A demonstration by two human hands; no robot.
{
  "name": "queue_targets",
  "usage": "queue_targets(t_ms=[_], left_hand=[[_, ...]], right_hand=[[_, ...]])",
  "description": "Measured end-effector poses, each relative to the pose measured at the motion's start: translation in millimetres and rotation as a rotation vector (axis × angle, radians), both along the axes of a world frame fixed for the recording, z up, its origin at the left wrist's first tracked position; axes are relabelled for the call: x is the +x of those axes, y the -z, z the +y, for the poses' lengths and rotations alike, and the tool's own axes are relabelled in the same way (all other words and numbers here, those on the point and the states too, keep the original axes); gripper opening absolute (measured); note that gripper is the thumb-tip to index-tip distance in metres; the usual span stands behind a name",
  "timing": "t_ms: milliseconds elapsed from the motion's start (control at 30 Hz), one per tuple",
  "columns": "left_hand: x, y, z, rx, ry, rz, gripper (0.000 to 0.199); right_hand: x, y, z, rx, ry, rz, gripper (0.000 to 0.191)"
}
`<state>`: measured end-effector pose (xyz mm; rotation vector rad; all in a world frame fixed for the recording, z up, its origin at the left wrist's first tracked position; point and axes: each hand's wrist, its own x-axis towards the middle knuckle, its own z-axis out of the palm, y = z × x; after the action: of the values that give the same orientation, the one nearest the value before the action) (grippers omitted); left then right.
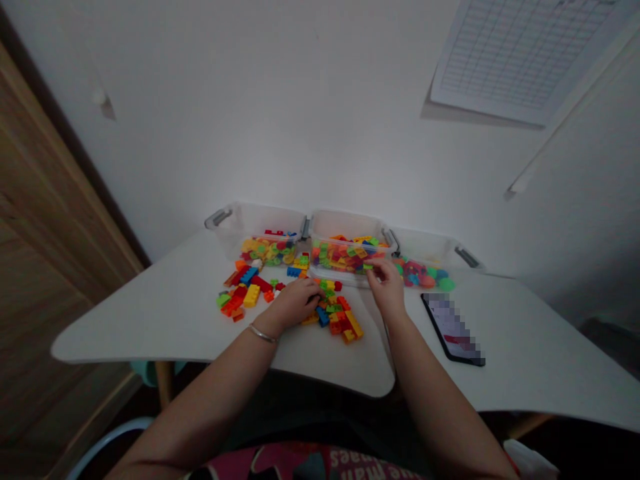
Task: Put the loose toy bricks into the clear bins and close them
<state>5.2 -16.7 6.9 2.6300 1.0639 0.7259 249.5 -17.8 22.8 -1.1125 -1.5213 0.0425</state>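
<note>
My left hand (299, 301), with a silver bangle at the wrist, is over a loose pile of toy bricks (343, 321) on the table. Its fingers are curled together, and what they grip, if anything, is hidden. My right hand (387, 283) is raised at the front right of the middle clear box (350, 227). Thumb and fingertips pinch what looks like a small light-green toy brick (369, 266). Mixed bricks fill the lower part of that box. A second group of loose bricks (245, 290) lies to the left of my left hand.
A left clear box (260, 217) holds mostly yellow and green pieces. The right clear box (425, 241) holds colourful rounded pieces. A phone (453, 330) lies on the white table (150, 313), right of my right arm. Behind stands a wall with a printed sheet (520, 60).
</note>
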Motion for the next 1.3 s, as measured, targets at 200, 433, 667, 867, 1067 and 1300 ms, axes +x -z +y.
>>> queue_targets(t_ms=[200,433,667,867,1067,1300], left_hand=[[0,0.5,1,-0.001,-0.008,0.003,0.022],[-1,1.0,2,-0.006,-0.022,0.017,0.023],[0,0.4,1,0.017,-0.013,0.017,0.027],[0,-1.9,0,0.015,-0.011,0.028,0.026],[0,-2.5,0,0.012,-0.013,0.027,0.026],[0,-0.8,1,0.017,0.0,-0.003,0.023]], right_hand=[[20,-39.8,12,0.141,0.161,0.057,0.018],[28,-41.0,38,0.048,0.355,-0.066,0.022],[22,-32.6,45,-0.009,0.43,-0.226,0.031],[18,-20.0,42,-0.042,0.403,-0.322,0.039],[24,-13.2,44,-0.011,0.355,-0.377,0.042],[4,-6.4,17,0.107,0.335,-0.424,0.05]])
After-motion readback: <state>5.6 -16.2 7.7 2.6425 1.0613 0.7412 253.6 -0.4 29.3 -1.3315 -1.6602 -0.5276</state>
